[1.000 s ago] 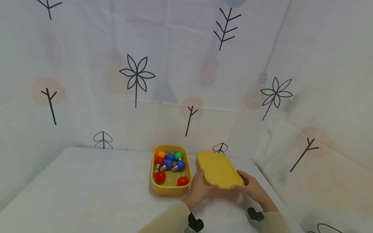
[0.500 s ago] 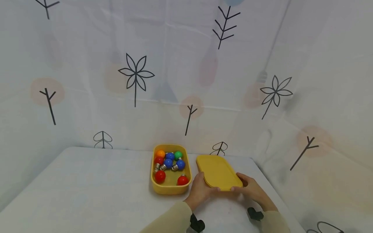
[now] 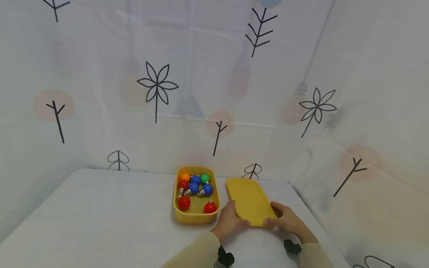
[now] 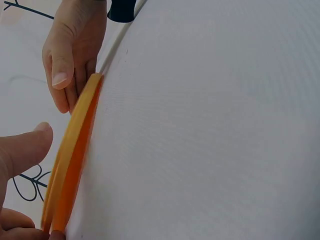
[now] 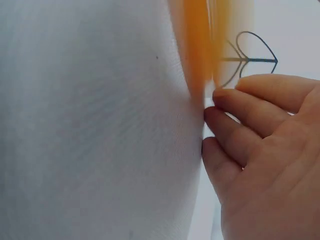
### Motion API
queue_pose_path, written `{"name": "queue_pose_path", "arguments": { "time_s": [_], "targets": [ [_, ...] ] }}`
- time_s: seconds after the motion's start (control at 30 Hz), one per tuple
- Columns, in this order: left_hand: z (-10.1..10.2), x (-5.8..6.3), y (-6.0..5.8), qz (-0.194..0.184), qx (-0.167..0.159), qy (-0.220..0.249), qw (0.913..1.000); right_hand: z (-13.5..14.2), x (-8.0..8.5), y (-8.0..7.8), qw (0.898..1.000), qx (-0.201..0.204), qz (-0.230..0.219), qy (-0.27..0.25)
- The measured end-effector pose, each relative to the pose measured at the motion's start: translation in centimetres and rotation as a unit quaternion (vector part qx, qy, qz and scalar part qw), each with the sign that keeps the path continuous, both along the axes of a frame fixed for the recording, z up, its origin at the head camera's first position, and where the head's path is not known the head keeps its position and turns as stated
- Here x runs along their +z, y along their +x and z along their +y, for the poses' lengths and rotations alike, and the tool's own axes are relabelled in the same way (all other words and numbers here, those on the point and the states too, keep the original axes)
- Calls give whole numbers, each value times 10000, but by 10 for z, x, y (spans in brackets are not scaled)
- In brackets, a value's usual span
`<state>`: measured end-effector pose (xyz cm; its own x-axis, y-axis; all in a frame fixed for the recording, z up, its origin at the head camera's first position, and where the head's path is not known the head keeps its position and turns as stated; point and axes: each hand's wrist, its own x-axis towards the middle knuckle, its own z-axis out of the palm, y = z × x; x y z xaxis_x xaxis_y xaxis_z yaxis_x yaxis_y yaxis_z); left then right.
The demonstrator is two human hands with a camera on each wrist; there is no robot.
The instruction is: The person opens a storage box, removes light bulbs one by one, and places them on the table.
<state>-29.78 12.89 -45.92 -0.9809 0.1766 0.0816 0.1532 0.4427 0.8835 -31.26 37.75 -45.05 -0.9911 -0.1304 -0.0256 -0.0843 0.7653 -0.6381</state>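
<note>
A yellow rectangular lid [image 3: 252, 203] lies low over the white table, right of the yellow box, its near edge between the two hands. My left hand [image 3: 229, 222] holds the lid's left near corner, thumb at the front edge and fingers along the side. At the right near corner my right hand [image 3: 289, 222] holds it, thumb in front and fingers beside. In the left wrist view the lid [image 4: 72, 155] appears edge-on, close to the tabletop. The right wrist view shows the lid [image 5: 200, 45] blurred at the fingertips. Some fingers are hidden by the lid.
The open yellow box [image 3: 197, 219] stands left of the hands. It contains several small bulbs: red [image 3: 184, 203], blue [image 3: 207, 190], green [image 3: 205, 179] and orange [image 3: 185, 177]. White patterned cloth [image 3: 187, 96] hangs behind the white table [image 3: 100, 216].
Both hands have lowered the lid toward the table and drawn its near edge slightly toward me. The box and the bulbs have not moved.
</note>
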Motion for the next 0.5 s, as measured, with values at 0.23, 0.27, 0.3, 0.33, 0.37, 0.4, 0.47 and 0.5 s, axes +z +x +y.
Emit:
{"name": "queue_pose_path", "arguments": {
  "time_s": [0.23,0.27,0.3,0.33,0.37,0.4,0.47,0.5],
  "targets": [
    [0,1,1,-363,-20,-102,9993,0,-1,1,10000,-40,-23,65],
    [-1,1,1,-383,-30,-76,9992,-1,-1,1,9999,-74,-26,91],
    [-2,2,1,-403,-40,-70,9992,-1,-1,1,9999,-107,-17,127],
    [-2,2,1,-420,-52,-55,9991,-1,0,1,9997,-149,-2,168],
    [-3,2,1,-434,-66,-56,9990,-2,0,0,9996,-192,1,201],
    [-3,3,2,-442,-78,-55,9990,-2,1,0,9995,-232,11,220],
    [-5,5,2,-436,-114,-58,9990,-3,2,0,9993,-317,52,196],
    [-5,6,3,-431,-126,-69,9990,-3,3,-1,9992,-353,89,155]
  ]
}}
